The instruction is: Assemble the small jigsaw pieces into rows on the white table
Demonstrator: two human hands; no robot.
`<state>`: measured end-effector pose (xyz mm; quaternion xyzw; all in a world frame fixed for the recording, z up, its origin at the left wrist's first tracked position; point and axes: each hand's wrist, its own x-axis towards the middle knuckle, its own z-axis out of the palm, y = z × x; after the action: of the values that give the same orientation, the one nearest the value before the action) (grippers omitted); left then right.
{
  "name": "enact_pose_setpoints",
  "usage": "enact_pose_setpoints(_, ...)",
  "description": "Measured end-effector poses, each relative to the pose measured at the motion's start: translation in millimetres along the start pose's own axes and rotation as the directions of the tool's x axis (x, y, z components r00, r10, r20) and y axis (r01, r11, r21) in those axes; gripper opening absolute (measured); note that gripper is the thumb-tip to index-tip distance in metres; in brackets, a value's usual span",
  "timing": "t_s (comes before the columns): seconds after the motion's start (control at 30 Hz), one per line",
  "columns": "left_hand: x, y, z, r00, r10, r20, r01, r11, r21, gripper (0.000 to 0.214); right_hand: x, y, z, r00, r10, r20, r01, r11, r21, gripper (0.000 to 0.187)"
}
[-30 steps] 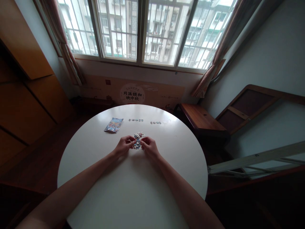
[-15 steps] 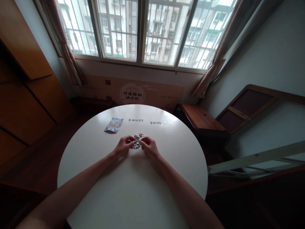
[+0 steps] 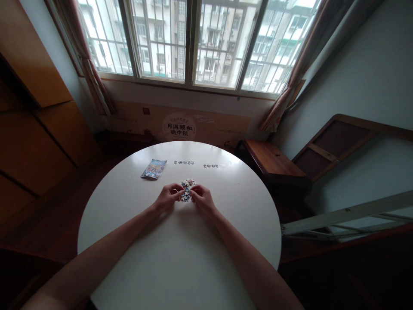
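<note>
In the head view, a round white bench (image 3: 180,258) fills the lower middle, and both bare forearms reach in from the six o'clock edge towards its centre. The left hand (image 3: 167,198) and the right hand (image 3: 201,199) rest on the bench with their fingertips meeting. Between them lies a small pile of puzzle pieces (image 3: 187,185), speckled blue, white and red.

The left hand's grip is nearly closed, thumb and forefinger pinched on the near edge of the pile from nine o'clock. The right hand's grip is drawn in just as tight and nips the same edge from three o'clock. The pieces are too small to tell how many each grip has, or whether they are lifted clear of the bench.

From the pile, a flat printed packet (image 3: 154,168) lies at ten o'clock, well apart from the hands. A short row of pieces (image 3: 184,162) sits at twelve o'clock near the far rim, and a second short row (image 3: 211,165) lies at one o'clock, just beside the first.

Beyond the bench at twelve o'clock, a cardboard panel (image 3: 180,126) with printed characters leans under a barred window (image 3: 193,43). A wooden stool (image 3: 271,161) stands off the bench at two o'clock.
</note>
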<state>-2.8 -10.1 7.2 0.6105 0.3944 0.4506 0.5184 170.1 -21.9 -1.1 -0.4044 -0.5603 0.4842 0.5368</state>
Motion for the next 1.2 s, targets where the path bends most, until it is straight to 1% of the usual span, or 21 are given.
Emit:
enact_pose_setpoints(0.57, -0.3, 0.0, -0.2, 1.0, 0.007, 0.007, -0.007, 1.0, -0.008, 0.033, -0.4, -2.5, 0.0, 1.0, 0.002, 0.013, -0.003, 1.0, 0.017, 0.024)
enact_pose_setpoints(0.97, 0.1, 0.6, 0.5, 1.0, 0.01, 0.0, -0.01, 1.0, -0.012, 0.033, -0.1, 0.8, 0.2, 1.0, -0.006, 0.017, 0.006, 1.0, 0.025, 0.021)
enact_pose_setpoints(1.2, 0.3, -0.6, 0.3, 1.0, 0.007, -0.001, -0.007, 1.0, -0.011, 0.032, -0.5, -0.7, 0.3, 1.0, 0.0, 0.015, 0.0, 1.0, 0.017, 0.023)
